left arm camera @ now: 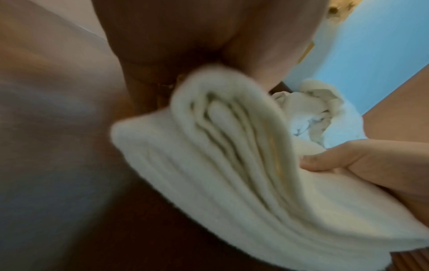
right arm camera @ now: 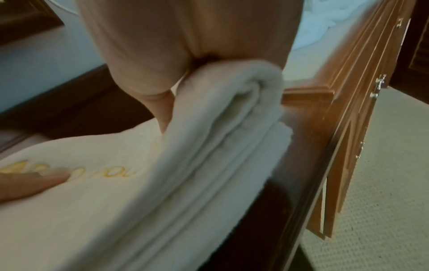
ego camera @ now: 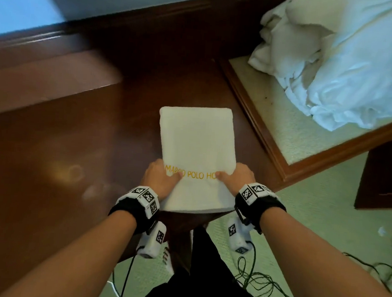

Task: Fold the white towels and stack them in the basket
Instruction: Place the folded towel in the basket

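Dark wooden table (ego camera: pixel 75 140) bears folded towel (ego camera: pixel 195 136).

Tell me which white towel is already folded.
The flat rectangular white towel with yellow lettering, gripped by both hands on the dark wooden table; the other white towels lie crumpled at upper right.
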`<state>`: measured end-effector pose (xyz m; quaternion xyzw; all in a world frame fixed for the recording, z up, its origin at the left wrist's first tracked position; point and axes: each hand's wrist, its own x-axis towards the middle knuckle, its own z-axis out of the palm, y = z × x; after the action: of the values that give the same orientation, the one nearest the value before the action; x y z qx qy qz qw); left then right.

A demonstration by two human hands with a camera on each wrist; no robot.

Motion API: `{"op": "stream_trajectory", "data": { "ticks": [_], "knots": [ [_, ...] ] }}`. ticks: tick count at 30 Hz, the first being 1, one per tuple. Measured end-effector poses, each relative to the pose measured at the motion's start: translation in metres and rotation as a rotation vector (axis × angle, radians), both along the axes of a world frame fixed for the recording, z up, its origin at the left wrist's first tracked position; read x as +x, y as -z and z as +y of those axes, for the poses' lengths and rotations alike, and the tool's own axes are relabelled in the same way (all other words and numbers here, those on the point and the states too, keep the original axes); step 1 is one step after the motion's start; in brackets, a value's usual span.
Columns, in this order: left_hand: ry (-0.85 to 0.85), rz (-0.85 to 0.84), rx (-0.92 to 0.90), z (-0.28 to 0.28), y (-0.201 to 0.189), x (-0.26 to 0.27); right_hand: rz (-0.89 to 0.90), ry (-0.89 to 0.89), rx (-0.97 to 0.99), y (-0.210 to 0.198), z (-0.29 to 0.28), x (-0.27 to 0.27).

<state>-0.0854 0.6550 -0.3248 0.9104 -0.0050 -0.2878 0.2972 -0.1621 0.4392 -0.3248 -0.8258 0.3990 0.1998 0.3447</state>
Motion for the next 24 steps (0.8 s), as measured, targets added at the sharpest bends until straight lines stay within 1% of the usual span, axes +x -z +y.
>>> {"op": "stream_trajectory", "data": {
  "ticks": [2,5,9,12,18,24],
  "knots": [
    [-0.008,-0.051,-0.046,-0.007,-0.020,-0.014,-0.037,-0.002,-0.020,-0.018,0.002,-0.011],
    [-0.004,-0.066,-0.093,-0.019,-0.050,-0.023,-0.090,0.018,-0.039,-0.050,-0.003,-0.019],
    [0.068,-0.141,-0.179,-0.043,-0.097,-0.024,-0.178,0.002,-0.097,-0.097,-0.026,-0.032],
    [0.127,-0.193,-0.278,-0.070,-0.135,-0.023,-0.277,0.012,-0.093,-0.129,-0.052,-0.043],
    [0.216,-0.339,-0.448,-0.149,-0.187,-0.026,-0.478,0.067,-0.178,-0.186,-0.125,-0.062],
    [0.240,-0.460,-0.587,-0.267,-0.224,-0.044,-0.579,0.117,-0.287,-0.234,-0.237,-0.083]
  ]
}}
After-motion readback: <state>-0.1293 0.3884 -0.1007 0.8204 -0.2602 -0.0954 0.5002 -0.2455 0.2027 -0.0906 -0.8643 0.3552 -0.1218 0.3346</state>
